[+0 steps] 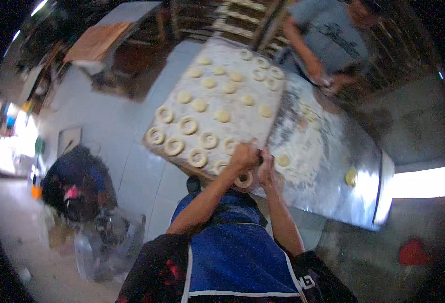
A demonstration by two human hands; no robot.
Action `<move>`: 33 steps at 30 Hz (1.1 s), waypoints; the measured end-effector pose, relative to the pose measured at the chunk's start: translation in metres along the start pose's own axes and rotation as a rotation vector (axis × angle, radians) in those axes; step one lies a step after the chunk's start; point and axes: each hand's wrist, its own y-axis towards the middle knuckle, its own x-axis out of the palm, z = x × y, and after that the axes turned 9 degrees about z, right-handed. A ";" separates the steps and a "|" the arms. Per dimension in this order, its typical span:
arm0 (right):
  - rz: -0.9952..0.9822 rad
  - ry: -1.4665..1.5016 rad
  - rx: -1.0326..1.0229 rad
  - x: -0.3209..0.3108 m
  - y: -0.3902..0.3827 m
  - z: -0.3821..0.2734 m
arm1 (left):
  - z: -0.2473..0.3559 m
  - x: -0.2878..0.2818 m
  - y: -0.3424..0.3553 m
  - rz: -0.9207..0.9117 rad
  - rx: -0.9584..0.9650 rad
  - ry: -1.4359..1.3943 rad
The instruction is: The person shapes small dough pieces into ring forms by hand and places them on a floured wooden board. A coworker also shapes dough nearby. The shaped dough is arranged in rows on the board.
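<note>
My left hand [245, 157] and my right hand [267, 169] are close together over the right edge of a floured board [177, 81]. Both have their fingers curled in, and what lies between them is hidden and blurred. Rings of dough, such as one dough ring [188, 125], lie along the board's near and left side, with more at its far right corner. Flat round dough pieces [223, 116] lie across its middle. Just below my hands is another dough ring [243, 180]. A dough disc [283, 160] rests on the metal table right of my right hand.
Loose flour [303, 151] covers part of the metal table [333, 194], where a yellowish dough lump [351, 177] lies near the right end. Across the table stands a co-worker [328, 38], hands together over it. On the left, a person [81, 179] is low by plastic bags [114, 242].
</note>
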 end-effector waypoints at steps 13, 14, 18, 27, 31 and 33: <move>-0.197 -0.925 -0.006 -0.054 0.075 -0.033 | -0.054 0.015 0.093 -0.124 0.023 0.377; -0.201 -0.939 -0.026 -0.065 0.074 -0.025 | -0.055 0.012 0.089 -0.100 -0.040 0.245; -0.297 -1.031 -0.014 -0.099 0.059 -0.002 | -0.038 0.012 0.084 0.008 -0.049 0.264; -0.017 -0.127 0.435 -0.112 0.051 0.001 | 0.046 0.021 0.059 -0.148 -0.313 -0.385; 0.112 0.196 0.443 -0.107 0.036 0.003 | 0.079 0.032 0.037 -0.236 -0.439 -0.764; 0.089 -0.019 0.381 -0.106 0.031 0.007 | 0.083 0.031 0.033 -0.181 -0.495 -0.772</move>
